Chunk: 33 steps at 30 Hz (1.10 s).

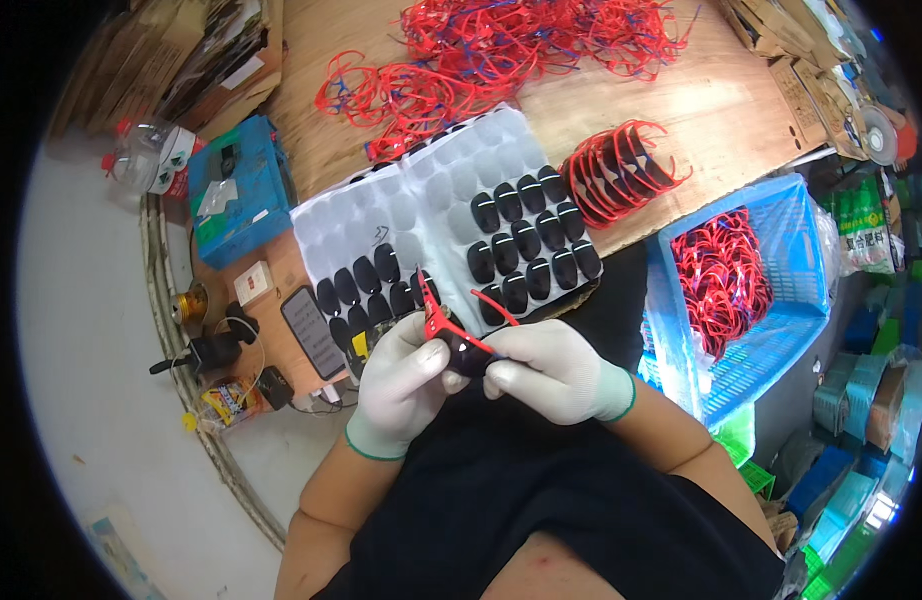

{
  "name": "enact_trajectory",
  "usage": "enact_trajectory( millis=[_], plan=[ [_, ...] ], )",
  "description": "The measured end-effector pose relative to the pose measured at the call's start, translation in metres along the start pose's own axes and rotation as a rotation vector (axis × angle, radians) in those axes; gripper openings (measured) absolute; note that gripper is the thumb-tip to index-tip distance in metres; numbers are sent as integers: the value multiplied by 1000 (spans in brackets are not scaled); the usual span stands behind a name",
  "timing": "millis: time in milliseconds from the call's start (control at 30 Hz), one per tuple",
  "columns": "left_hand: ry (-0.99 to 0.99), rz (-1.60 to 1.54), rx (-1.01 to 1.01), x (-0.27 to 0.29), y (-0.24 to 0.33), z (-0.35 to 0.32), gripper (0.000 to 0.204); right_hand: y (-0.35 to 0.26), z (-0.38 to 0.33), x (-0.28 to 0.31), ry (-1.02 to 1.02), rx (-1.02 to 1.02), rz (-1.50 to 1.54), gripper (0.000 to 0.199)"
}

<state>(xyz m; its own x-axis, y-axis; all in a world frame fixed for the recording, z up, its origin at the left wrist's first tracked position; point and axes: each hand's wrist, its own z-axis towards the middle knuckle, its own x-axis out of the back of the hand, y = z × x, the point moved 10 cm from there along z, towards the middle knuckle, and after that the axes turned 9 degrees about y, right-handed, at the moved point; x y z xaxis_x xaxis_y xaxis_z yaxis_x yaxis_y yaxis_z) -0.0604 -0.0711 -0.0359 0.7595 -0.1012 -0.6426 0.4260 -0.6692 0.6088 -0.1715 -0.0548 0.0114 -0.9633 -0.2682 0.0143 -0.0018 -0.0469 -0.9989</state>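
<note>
White gloves with green cuffs cover both my hands, which meet close in front of my body. Between them is a pair of red-framed glasses (441, 326) with a dark lens (468, 358) in it. My left hand (399, 378) pinches the frame's left side, thumb on top. On the other side, my right hand (553, 370) grips the frame beside the dark lens, thumb and fingers closed. One red temple arm sticks up past each hand. Just beyond lies a white moulded tray (356, 222) with rows of black lenses (526, 238), some pockets bare. My fingers hide part of the glasses.
A row of red glasses (621, 175) stands right of the tray; a tangled heap of red frames (521, 50) lies behind. At right is a blue crate (791, 285) holding more red glasses. A phone (313, 333), blue box (243, 190) and plastic bottles (141, 170) are at left.
</note>
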Motion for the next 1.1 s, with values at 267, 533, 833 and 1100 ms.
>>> enact_trajectory(
  millis=[267, 533, 833, 1100],
  plan=[
    [102, 20, -10, 13, -7, 3, 19, -22, -2, 2, 216, 319, -406, 8],
    [183, 309, -149, 15, 15, -2, 17, -27, 8, -3, 149, 275, -493, 13],
    [36, 588, -406, -10, 34, -9, 12, -30, 9, 6, 353, 172, -380, 11],
    [-13, 750, -515, -29, 60, -16, 13, -61, 11, 2, 389, 276, -506, 9]
  ],
)
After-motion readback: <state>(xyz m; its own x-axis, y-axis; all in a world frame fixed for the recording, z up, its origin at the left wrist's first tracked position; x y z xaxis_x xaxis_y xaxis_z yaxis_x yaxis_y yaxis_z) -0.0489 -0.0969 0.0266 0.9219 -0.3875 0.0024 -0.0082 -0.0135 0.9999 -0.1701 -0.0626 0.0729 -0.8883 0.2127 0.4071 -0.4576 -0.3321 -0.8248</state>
